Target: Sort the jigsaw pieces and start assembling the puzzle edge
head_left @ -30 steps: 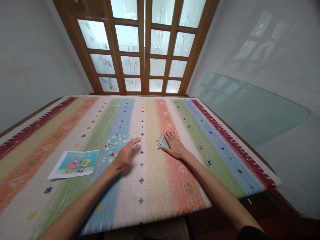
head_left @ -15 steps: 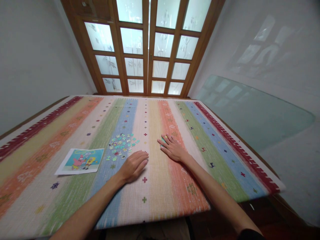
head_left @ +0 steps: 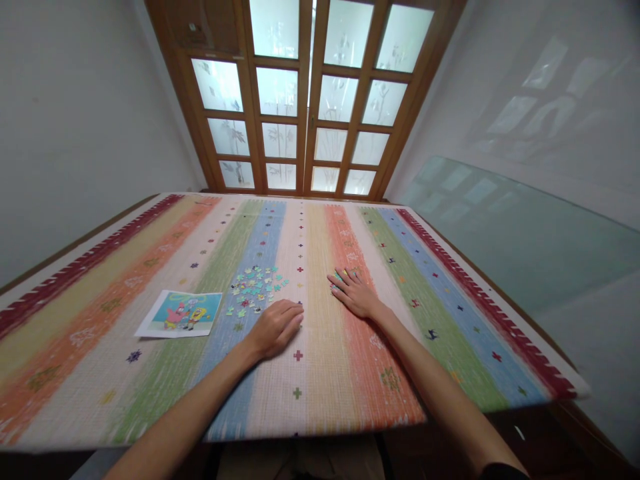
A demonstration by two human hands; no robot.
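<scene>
My right hand (head_left: 354,293) lies flat with its fingers spread, over a small patch of assembled or grouped jigsaw puzzle pieces (head_left: 355,272). Most of that patch is hidden beneath the fingers. My left hand (head_left: 277,327) rests on the tablecloth, fingers curled and held together, with nothing visible at the fingertips. Just beyond it, to the left, is a loose scatter of teal jigsaw pieces (head_left: 257,283), several with darker or coloured bits. A printed cartoon picture (head_left: 183,313), with a pink figure and a yellow figure on blue, lies left of the pieces.
A striped cloth (head_left: 320,373) covers the large table, whose near edge runs below my forearms. Wooden doors with frosted panes (head_left: 303,120) stand behind the table. A pale glass-like panel (head_left: 510,227) is at the right wall.
The head view has shifted, so the table and everything on it appear a little farther right. Both hands stay in nearly the same places on the cloth; more pieces show beyond my right fingers.
</scene>
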